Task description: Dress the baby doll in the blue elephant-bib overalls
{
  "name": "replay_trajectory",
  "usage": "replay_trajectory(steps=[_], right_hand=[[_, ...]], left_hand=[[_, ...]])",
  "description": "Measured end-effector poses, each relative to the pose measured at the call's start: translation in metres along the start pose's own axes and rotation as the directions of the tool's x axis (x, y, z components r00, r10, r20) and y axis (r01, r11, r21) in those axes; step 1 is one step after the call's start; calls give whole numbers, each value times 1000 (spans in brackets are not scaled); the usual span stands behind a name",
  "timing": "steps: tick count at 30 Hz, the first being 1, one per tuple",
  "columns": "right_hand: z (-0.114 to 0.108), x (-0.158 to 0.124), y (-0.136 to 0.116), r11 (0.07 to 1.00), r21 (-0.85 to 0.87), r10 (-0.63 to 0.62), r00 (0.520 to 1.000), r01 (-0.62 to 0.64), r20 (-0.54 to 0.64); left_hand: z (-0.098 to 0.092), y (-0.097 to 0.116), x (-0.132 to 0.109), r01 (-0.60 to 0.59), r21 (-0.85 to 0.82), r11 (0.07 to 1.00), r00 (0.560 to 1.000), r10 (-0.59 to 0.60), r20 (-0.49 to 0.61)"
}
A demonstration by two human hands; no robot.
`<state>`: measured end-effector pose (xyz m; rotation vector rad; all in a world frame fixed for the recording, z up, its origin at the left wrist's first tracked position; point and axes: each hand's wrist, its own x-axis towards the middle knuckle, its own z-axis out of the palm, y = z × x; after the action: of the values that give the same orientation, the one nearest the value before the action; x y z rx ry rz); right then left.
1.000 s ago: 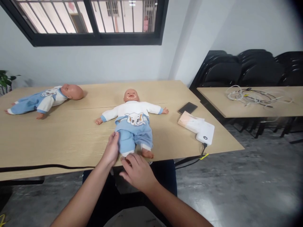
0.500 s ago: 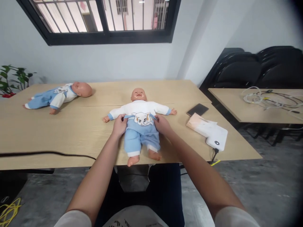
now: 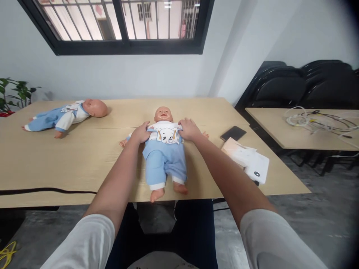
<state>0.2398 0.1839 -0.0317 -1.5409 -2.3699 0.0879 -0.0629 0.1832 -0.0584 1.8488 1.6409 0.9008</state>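
Note:
A baby doll (image 3: 163, 113) lies face up on the table in front of me, its head toward the wall. It wears a white long-sleeved top and light blue overalls (image 3: 165, 151) with a white elephant face on the bib (image 3: 168, 135). My left hand (image 3: 141, 132) is closed on the overall strap at one upper corner of the bib, by the doll's shoulder. At the opposite corner my right hand (image 3: 189, 129) grips the other strap, its fingers bent over the doll's shoulder. My hands and forearms hide most of the doll's sleeves.
A second doll (image 3: 67, 114) in similar clothes lies at the table's far left. To my right are a dark phone (image 3: 233, 133), a tissue pack (image 3: 238, 152) and a white device (image 3: 257, 168). Coiled cables (image 3: 314, 121) lie on a side table; folded black chairs (image 3: 280, 87) stand behind it.
Both hands have moved up the doll's chest toward its shoulders, drawing the straps and elephant bib higher. The overalls now cover more of the white top.

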Motion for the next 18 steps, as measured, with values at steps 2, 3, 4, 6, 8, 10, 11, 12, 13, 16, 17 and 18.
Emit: replay_trajectory(steps=[2, 3, 4, 6, 8, 10, 11, 12, 13, 16, 17, 18], right_hand=[[0, 9, 6, 998, 17, 51, 991, -54, 121], [0, 13, 7, 997, 21, 65, 985, -70, 160], [0, 16, 9, 997, 23, 64, 981, -69, 182], [-3, 22, 9, 999, 28, 24, 980, -30, 199], [-8, 26, 9, 999, 48, -21, 979, 12, 205], [-12, 25, 8, 995, 93, -59, 977, 40, 205], [-13, 23, 8, 992, 118, -67, 975, 43, 213], [-14, 21, 7, 989, 140, -71, 971, 39, 230], [-15, 17, 6, 987, 157, -71, 965, 32, 251], [-14, 6, 2, 990, 139, -49, 958, 9, 282], [-14, 2, 1, 993, 117, -34, 962, 3, 271], [-14, 0, 1, 996, 95, -19, 967, -5, 254]], left_hand=[[0, -1, 7, 0, -41, 999, 999, 2, 49], [0, -1, 9, -6, -59, 998, 998, 10, 62], [0, -1, 11, -11, -79, 997, 997, 17, 75], [-2, 0, 14, -12, -117, 993, 996, 23, 92], [-5, 2, 16, -4, -187, 982, 994, 24, 103], [-9, 4, 16, 33, -290, 956, 994, 0, 114], [-11, 5, 16, 60, -337, 940, 992, -18, 125], [-13, 6, 15, 86, -367, 926, 990, -37, 139], [-14, 6, 14, 106, -376, 921, 986, -49, 158], [-16, 4, 7, 81, -310, 947, 974, -9, 227], [-16, 3, 4, 53, -298, 953, 973, 18, 231], [-16, 1, 1, 24, -299, 954, 974, 45, 222]])
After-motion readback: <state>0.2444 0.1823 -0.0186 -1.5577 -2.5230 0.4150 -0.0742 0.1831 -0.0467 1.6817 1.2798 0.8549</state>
